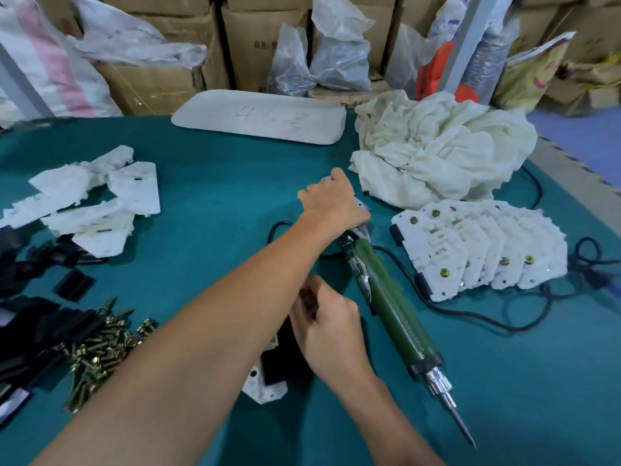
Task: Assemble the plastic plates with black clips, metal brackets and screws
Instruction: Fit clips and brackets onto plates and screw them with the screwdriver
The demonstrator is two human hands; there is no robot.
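Note:
My left hand [332, 203] reaches across the green table to a small heap of metal brackets [362, 206] beside the cloth, its fingers curled round one. My right hand [327, 326] hovers close to me with curled fingers that pinch what look like brass screws [305, 293]. Under it lies a white plastic plate [265, 386] with a black clip [279, 361] fitted, partly hidden by both arms. Loose white plates [100, 203] lie far left, black clips [37, 327] and a heap of screws [100, 348] at near left. Several assembled plates [470, 250] are fanned out on the right.
A green electric screwdriver [393, 311] lies diagonally right of my right hand, tip toward me, its black cable [504, 326] looping across the table. A crumpled white cloth [437, 146] and a white foam pad [258, 116] sit at the back. Cardboard boxes and bags stand behind the table.

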